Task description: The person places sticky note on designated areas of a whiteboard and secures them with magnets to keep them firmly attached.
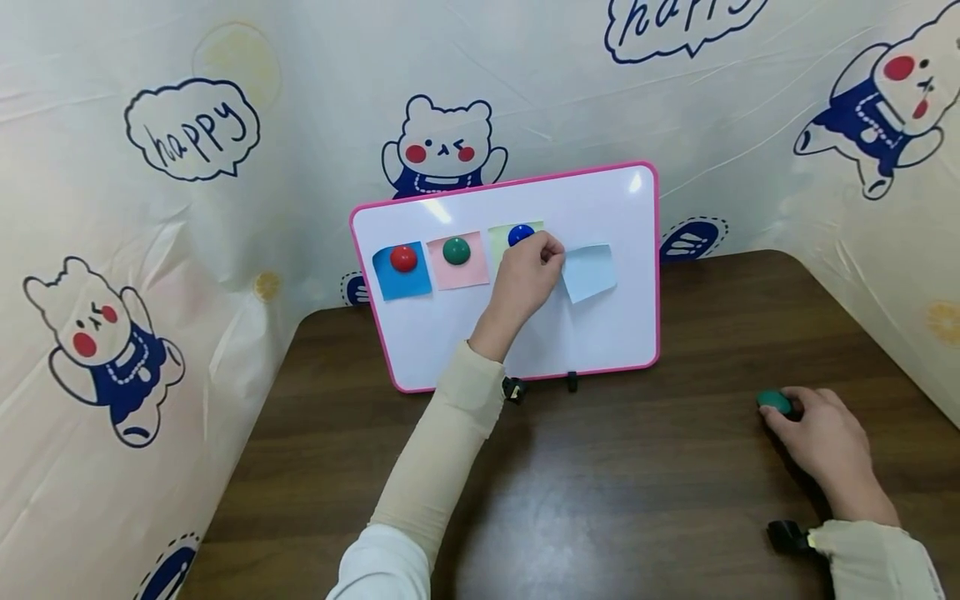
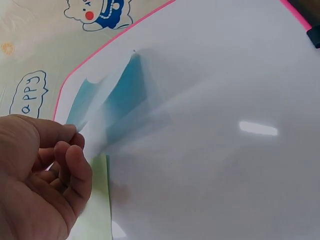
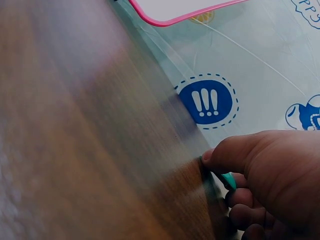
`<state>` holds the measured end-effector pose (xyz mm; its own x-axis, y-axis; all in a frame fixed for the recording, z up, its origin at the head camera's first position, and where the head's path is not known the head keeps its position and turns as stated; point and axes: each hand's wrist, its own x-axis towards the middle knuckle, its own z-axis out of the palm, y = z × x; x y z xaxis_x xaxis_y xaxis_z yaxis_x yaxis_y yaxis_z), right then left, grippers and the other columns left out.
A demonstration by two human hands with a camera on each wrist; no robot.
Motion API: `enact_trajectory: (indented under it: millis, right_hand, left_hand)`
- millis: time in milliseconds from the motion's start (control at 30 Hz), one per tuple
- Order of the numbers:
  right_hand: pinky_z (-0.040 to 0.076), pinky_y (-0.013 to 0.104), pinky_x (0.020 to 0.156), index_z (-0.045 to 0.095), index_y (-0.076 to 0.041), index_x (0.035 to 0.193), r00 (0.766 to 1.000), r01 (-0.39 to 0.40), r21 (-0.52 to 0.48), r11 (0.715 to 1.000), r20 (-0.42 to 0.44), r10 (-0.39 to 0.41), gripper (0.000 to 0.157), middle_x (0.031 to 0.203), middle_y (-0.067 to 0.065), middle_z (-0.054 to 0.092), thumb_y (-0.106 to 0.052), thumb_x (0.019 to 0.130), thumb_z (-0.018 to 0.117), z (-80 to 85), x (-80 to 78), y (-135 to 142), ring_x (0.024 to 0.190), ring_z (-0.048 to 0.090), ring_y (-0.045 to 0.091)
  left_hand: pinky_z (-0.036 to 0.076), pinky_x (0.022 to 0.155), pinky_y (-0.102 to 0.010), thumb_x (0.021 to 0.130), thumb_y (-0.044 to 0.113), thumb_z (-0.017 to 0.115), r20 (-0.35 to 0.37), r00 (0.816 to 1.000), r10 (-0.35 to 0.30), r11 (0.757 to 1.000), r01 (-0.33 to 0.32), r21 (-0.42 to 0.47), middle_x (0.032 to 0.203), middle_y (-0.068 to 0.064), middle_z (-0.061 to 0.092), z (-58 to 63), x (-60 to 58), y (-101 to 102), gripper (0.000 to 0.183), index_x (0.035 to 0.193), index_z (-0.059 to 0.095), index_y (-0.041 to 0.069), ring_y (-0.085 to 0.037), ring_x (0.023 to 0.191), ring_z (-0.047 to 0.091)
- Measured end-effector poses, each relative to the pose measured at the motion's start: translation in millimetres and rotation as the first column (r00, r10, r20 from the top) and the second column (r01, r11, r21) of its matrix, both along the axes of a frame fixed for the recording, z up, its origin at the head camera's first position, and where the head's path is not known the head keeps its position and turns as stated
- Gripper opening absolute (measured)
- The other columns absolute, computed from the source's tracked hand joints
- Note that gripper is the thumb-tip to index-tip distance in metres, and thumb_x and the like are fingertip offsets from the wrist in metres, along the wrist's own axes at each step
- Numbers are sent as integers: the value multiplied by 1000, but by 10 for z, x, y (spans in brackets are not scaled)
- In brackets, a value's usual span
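A pink-rimmed whiteboard (image 1: 607, 333) leans upright at the back of the table. My left hand (image 1: 525, 275) is in front of it and pinches the left edge of a light blue sticky note (image 1: 591, 273). In the left wrist view that note (image 2: 125, 95) is bent, its far part close to the board. Behind the hand is a pale green note (image 1: 501, 242) under a blue magnet (image 1: 521, 234), partly covered. Low over the table at the right, my right hand (image 1: 828, 442) holds a round green magnet (image 1: 774, 403) between thumb and fingers.
Left of the green note, a pink note (image 1: 472, 273) sits under a green magnet (image 1: 456, 251), and a blue note (image 1: 405, 285) under a red magnet (image 1: 403, 258). The brown table (image 1: 637, 483) borders a printed curtain (image 1: 315, 108). Small black feet (image 1: 572, 382) support the board.
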<state>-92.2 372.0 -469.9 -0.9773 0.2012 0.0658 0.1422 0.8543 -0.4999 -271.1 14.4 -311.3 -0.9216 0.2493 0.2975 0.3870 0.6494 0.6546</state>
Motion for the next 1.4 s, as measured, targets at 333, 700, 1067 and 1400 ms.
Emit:
enact_trajectory:
  millis: [333, 700, 1067, 1400]
  right_hand:
    - [42, 65, 78, 52, 13, 126, 1000, -12, -5, 1000, -7, 12, 54, 118, 37, 48, -33, 100, 61, -12, -1, 14, 101, 51, 53]
    - [41, 65, 79, 53, 12, 126, 1000, -16, -12, 1000, -17, 15, 53, 119, 36, 48, -33, 100, 61, -22, -6, 12, 102, 51, 53]
    - [41, 65, 78, 53, 12, 127, 1000, -6, -13, 1000, -9, 6, 54, 120, 36, 48, -34, 100, 61, -20, -3, 12, 102, 51, 53]
    - [42, 63, 77, 55, 12, 124, 999, -11, -10, 1000, -41, 11, 51, 115, 35, 51, -32, 99, 64, -32, 1, 0, 98, 53, 50]
  left_hand:
    - [49, 71, -23, 103, 21, 59, -101, 991, 90, 994, -95, -45, 96, -1, 64, 90, -59, 93, 16, 108, 67, 9, -15, 84, 56]
    - [51, 67, -27, 103, 19, 57, -185, 968, 171, 972, -197, -129, 92, -3, 63, 154, -67, 169, 16, 105, 68, 7, -15, 79, 58]
    - [50, 60, -29, 103, 18, 56, -217, 950, 223, 954, -258, -150, 88, -4, 63, 165, -109, 227, 15, 101, 67, 8, -17, 73, 59]
    - [49, 61, -29, 103, 19, 56, -228, 943, 242, 942, -285, -178, 87, -3, 62, 181, -100, 273, 14, 100, 64, 9, -16, 75, 59]
